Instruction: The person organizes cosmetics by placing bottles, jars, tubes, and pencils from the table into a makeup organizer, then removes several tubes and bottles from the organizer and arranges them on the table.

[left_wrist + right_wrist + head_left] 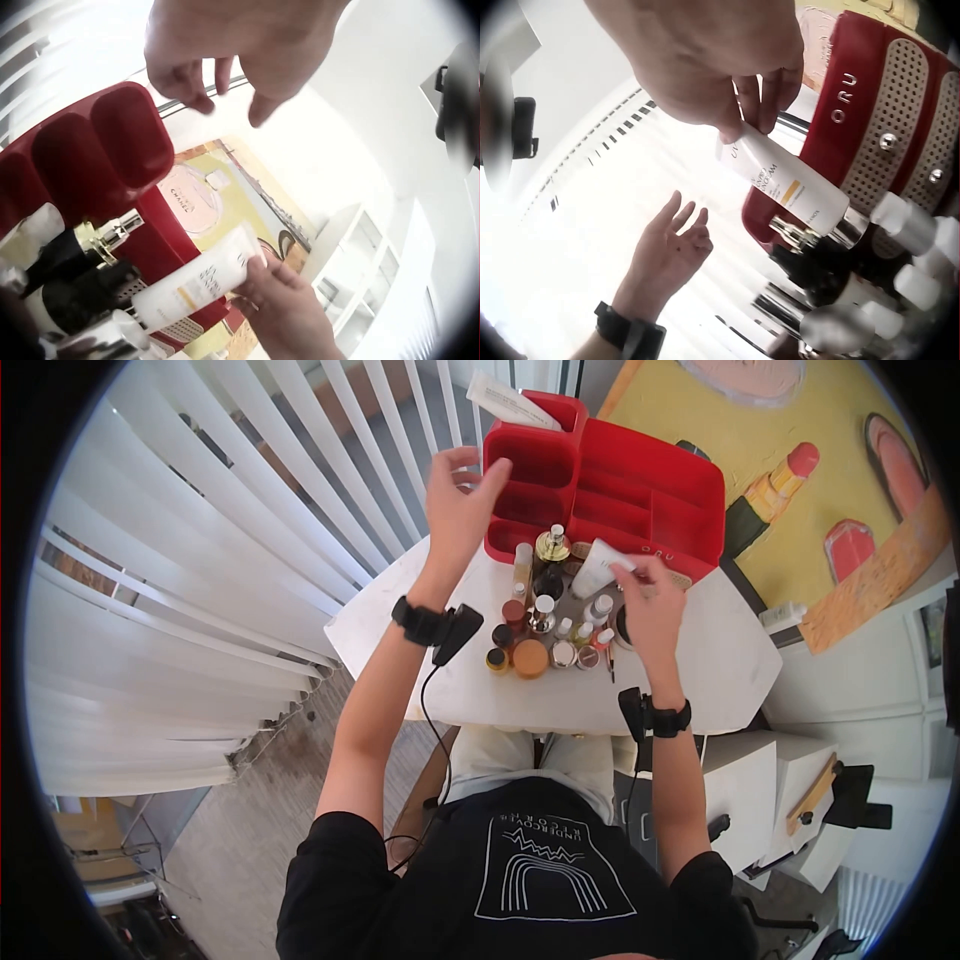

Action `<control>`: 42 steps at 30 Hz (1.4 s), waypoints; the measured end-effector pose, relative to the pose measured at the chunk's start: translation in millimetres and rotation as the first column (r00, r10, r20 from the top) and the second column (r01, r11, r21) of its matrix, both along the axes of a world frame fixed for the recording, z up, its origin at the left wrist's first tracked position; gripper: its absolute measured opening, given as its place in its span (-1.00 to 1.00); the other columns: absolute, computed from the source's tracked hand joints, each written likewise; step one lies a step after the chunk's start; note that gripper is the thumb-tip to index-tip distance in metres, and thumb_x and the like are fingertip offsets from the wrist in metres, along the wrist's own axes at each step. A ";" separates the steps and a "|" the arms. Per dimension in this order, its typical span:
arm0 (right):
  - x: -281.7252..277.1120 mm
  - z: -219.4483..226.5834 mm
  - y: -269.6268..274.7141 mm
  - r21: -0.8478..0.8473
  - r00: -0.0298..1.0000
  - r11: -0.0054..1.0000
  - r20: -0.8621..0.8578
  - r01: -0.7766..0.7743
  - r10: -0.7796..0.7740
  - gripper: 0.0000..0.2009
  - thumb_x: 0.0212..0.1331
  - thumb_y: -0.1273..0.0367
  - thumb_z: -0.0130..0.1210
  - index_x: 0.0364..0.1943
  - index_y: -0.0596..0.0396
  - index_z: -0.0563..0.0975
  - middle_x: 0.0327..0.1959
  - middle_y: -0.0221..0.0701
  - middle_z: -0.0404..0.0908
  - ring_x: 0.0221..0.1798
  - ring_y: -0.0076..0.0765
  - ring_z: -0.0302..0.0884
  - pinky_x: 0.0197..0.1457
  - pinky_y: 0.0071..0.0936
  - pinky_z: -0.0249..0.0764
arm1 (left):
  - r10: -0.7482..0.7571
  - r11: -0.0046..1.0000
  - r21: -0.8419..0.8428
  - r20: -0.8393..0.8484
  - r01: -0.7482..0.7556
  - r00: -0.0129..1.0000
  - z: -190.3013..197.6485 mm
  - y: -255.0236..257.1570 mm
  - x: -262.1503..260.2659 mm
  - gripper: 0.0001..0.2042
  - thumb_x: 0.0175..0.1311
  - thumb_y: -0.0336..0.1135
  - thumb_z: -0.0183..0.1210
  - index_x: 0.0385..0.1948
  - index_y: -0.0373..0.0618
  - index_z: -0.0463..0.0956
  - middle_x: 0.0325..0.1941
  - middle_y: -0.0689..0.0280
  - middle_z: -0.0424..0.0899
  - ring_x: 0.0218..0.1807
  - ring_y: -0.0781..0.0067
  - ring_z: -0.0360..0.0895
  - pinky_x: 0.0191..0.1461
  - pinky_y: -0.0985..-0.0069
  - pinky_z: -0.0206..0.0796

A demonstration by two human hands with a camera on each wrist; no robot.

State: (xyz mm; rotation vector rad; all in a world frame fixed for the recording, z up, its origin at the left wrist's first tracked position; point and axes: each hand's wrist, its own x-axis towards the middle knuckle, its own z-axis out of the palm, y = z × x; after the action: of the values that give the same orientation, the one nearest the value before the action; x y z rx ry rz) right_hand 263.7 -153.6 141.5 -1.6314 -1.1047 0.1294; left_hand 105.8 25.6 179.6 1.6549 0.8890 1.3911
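The right hand (655,610) pinches a white tube (598,568) by its flat end, over the bottles in front of a red organizer (690,500). In the right wrist view that tube (787,184) slants with its silver cap lower right, near the bottles. The left hand (462,505) is raised beside the organizer's left compartments, fingers loosely bent and holding nothing. In the left wrist view the left hand (244,52) hangs in the air with thumb and fingers apart. Another white tube (512,402) stands tilted in the organizer's back left compartment.
Several small bottles and jars, among them an orange jar (530,658) and a black bottle with a gold neck (550,550), crowd the white table (480,695). White vertical blinds (230,510) hang at the left. A painting with a lipstick (765,500) stands behind at the right.
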 end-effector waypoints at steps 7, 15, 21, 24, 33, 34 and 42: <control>-24.4 61.5 -6.8 0.266 0.981 0.963 -0.171 -0.039 0.087 -0.86 0.14 0.44 0.22 -0.26 0.20 0.57 -0.44 -0.43 0.61 -0.37 -0.65 0.48 -0.23 -0.65 0.41 | -0.571 0.760 0.109 -0.361 0.641 0.738 48.6 -74.8 -7.3 -0.70 0.16 -0.35 0.28 -0.09 -0.13 0.47 -0.30 0.35 0.58 -0.46 0.73 0.44 -0.37 0.70 0.30; -14.0 41.9 -10.9 0.113 0.966 0.986 -0.213 -0.123 0.145 -0.82 0.19 0.37 0.18 -0.25 0.22 0.55 -0.38 -0.39 0.64 -0.34 -0.59 0.52 -0.16 -0.60 0.43 | -0.535 0.843 -0.089 -0.044 0.530 0.844 49.1 -61.6 -19.3 -0.79 0.25 -0.35 0.20 -0.20 -0.22 0.41 -0.43 0.30 0.59 -0.52 0.69 0.52 -0.51 0.66 0.32; 6.4 -10.4 -13.1 -0.230 0.972 0.969 0.196 -0.085 0.131 -0.72 0.02 0.33 0.25 -0.23 0.22 0.55 -0.27 -0.20 0.64 -0.19 -0.14 0.58 -0.06 -0.31 0.44 | -0.291 0.955 0.141 0.277 0.260 0.916 32.2 6.3 -15.0 -0.80 0.32 -0.32 0.14 -0.16 -0.22 0.39 -0.32 0.25 0.64 -0.40 0.56 0.58 -0.31 0.62 0.38; 7.7 -19.7 -12.9 -0.273 0.956 0.956 0.235 -0.107 0.174 -0.71 -0.03 0.33 0.26 -0.23 0.20 0.55 -0.25 -0.17 0.62 -0.12 -0.01 0.54 -0.04 -0.22 0.42 | -0.359 0.932 0.141 0.220 0.334 0.907 20.1 33.2 -5.1 -0.80 0.31 -0.38 0.13 -0.15 -0.26 0.36 -0.29 0.20 0.62 -0.39 0.53 0.60 -0.33 0.61 0.44; 12.5 -33.0 -9.9 -0.401 0.942 0.909 0.250 -0.112 0.226 -0.69 -0.11 0.38 0.28 -0.23 0.17 0.54 -0.30 -0.15 0.61 -0.18 0.02 0.55 -0.07 -0.19 0.43 | -0.196 0.975 0.043 -0.306 0.220 0.932 -4.2 41.0 8.5 -0.86 0.18 -0.44 0.17 -0.23 -0.17 0.54 -0.56 0.19 0.60 -0.44 0.42 0.59 -0.38 0.47 0.37; 11.9 -32.5 -9.9 -0.402 0.940 0.908 0.251 -0.114 0.229 -0.69 -0.11 0.38 0.28 -0.23 0.17 0.54 -0.30 -0.15 0.61 -0.18 0.02 0.55 -0.07 -0.19 0.43 | -0.111 0.957 0.201 -0.411 0.209 0.905 -11.0 44.9 8.2 -0.85 0.17 -0.42 0.16 -0.23 -0.14 0.55 -0.49 0.19 0.63 -0.39 0.30 0.60 -0.33 0.41 0.39; 13.8 -38.8 -8.3 -0.429 0.953 0.898 0.216 -0.102 0.212 -0.70 -0.11 0.41 0.27 -0.22 0.13 0.55 -0.31 -0.17 0.61 -0.21 -0.01 0.55 -0.11 -0.21 0.44 | 0.095 0.857 0.436 -0.655 0.273 0.749 -30.4 53.3 0.5 -0.83 0.19 -0.41 0.07 -0.22 -0.04 0.57 -0.20 0.26 0.65 -0.21 0.08 0.59 -0.15 0.23 0.43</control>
State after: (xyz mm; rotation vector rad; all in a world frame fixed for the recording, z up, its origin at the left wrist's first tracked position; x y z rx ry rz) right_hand 277.6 -161.9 102.7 -1.9727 -1.4885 0.2805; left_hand 106.4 78.9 149.2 2.6753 0.8211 1.0011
